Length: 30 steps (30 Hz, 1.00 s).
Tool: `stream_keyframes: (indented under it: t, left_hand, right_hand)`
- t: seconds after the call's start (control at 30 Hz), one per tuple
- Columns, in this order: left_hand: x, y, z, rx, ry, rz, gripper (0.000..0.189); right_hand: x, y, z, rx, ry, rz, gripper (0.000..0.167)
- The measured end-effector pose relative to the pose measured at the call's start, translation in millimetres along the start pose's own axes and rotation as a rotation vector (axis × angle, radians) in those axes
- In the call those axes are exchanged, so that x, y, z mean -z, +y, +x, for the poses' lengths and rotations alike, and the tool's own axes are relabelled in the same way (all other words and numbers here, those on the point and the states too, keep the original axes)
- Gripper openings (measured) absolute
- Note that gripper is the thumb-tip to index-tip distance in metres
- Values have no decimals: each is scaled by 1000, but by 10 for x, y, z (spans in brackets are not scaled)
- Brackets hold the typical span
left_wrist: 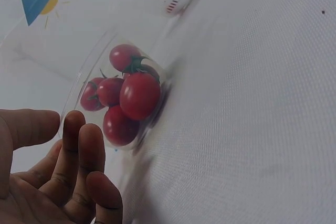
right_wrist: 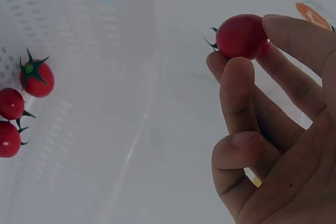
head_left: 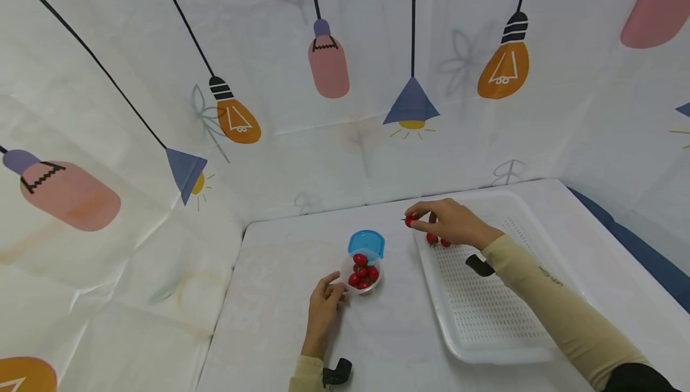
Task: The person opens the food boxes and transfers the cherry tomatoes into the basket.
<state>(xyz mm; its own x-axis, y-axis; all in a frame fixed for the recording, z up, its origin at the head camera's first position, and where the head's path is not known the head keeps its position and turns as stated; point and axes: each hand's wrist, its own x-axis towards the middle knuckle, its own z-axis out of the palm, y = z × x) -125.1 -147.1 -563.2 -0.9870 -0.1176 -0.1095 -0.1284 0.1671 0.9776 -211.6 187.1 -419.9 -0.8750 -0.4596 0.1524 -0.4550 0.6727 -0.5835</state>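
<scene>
In the head view my right hand (head_left: 450,222) is raised over the left rim of a white basket. Its thumb and fingertips pinch a cherry tomato (right_wrist: 240,36) with a green stem, seen closely in the right wrist view. My left hand (head_left: 325,305) stays low on the table, loosely bent fingers right at the left side of a small clear plastic cup (head_left: 378,280). Several red cherry tomatoes (left_wrist: 139,96) lie inside that cup. Its blue lid (head_left: 366,241) stands out on the far side. More cherry tomatoes (right_wrist: 38,78) sit in the basket, partly hidden by my right hand in the head view.
The shallow white perforated basket (head_left: 450,344) takes up the right of the white-covered table (head_left: 269,320). A white cloth (head_left: 366,158) printed with lamps hangs along the back and left. Dark blue material (head_left: 636,242) shows beyond the right table edge.
</scene>
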Motion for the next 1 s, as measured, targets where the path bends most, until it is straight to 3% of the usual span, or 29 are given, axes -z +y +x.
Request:
stream_keyframes:
  t: [0.47,0.83,1.0]
  left_hand:
    - [5,-1,6,16,4,13,38]
    - [21,-8,25,14,-4,-12,38]
    - [22,5,21,14,-2,-4,38]
  right_hand:
    - [78,344,-121,-51,42,-48,38]
    - [106,832,-397,-132,70,-100,39]
    - [115,943,-474,-134,65,-108,37]
